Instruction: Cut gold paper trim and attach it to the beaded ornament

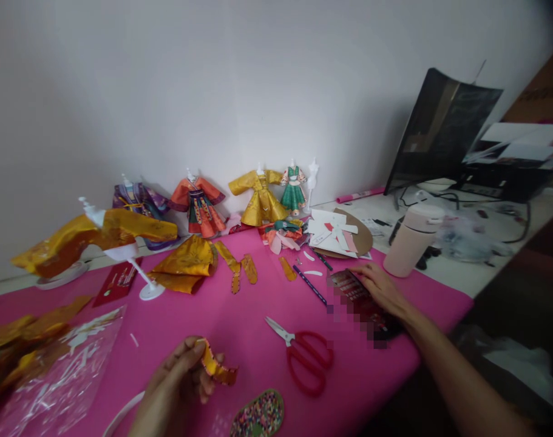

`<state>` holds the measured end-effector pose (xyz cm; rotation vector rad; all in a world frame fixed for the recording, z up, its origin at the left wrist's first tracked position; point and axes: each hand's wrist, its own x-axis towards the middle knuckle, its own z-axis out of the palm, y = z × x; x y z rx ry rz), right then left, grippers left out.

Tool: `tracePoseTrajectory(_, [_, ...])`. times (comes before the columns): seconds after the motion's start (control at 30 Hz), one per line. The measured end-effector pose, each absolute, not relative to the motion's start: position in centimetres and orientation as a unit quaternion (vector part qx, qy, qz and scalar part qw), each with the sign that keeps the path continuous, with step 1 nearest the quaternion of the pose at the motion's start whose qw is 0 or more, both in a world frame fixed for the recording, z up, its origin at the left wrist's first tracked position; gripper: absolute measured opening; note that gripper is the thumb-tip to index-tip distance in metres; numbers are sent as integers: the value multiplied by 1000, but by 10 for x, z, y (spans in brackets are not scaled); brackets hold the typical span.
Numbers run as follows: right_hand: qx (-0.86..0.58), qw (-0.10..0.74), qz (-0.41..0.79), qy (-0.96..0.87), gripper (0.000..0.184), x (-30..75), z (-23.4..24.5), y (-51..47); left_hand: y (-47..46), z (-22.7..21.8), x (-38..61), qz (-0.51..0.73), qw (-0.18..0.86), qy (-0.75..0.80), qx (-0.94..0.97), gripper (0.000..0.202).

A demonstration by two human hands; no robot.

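Observation:
My left hand is closed, pinching a curled strip of gold fabric with small dark beads or stitches along its edges, above the pink tablecloth. My right hand grips the far right edge of a dark phone; part of its screen is blurred out. Between the hands lie red-handled scissors, blades partly open and pointing away. Nearer me sits an oval tray of multicoloured beads. Beyond the scissors are a dark blue pencil and loose gold fabric pieces.
Small dress forms in costumes, including a yellow dress, line the wall. Left are a tilted stand with a gold garment and a clear plastic bag. Right are a pink bottle, a monitor and cables.

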<state>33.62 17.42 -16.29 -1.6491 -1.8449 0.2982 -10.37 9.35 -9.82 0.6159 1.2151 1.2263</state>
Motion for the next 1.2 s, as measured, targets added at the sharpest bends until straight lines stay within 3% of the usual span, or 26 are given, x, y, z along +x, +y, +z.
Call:
tracePoseTrajectory(0.87, [-607, 393, 130, -678, 38, 341, -171, 170, 94, -95, -100, 526, 600, 541, 266, 41])
tracePoseTrajectory(1.2, [-610, 381, 138, -681, 39, 344, -167, 166, 94, -92, -98, 525, 599, 542, 268, 38])
